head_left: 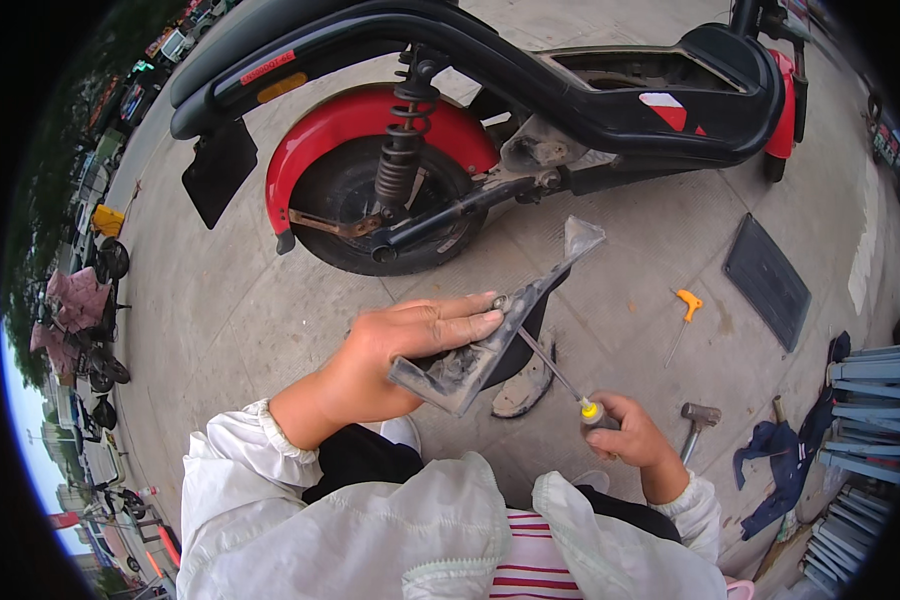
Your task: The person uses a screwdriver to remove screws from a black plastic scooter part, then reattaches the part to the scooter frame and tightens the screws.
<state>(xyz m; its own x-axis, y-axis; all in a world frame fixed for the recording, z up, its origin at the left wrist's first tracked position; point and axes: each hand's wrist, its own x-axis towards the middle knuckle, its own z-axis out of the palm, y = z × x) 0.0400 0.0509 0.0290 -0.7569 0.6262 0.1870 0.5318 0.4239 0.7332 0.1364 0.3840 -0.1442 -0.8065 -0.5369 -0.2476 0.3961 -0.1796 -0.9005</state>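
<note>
i'm gripping a grey plastic panel (490,335) with my left hand (400,360), holding it in front of the scooter (490,90). my right hand (630,435) is closing around a screwdriver (555,370), its tip touching the panel's upper edge near my left fingertips.

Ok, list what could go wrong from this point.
1. The screwdriver tip sits at the edge of the grey bracket, right beside the left hand fingertips; a slip could jab them.
2. The bracket is held in the air by the left hand alone, so pressure from the right hand might twist it loose.
</note>
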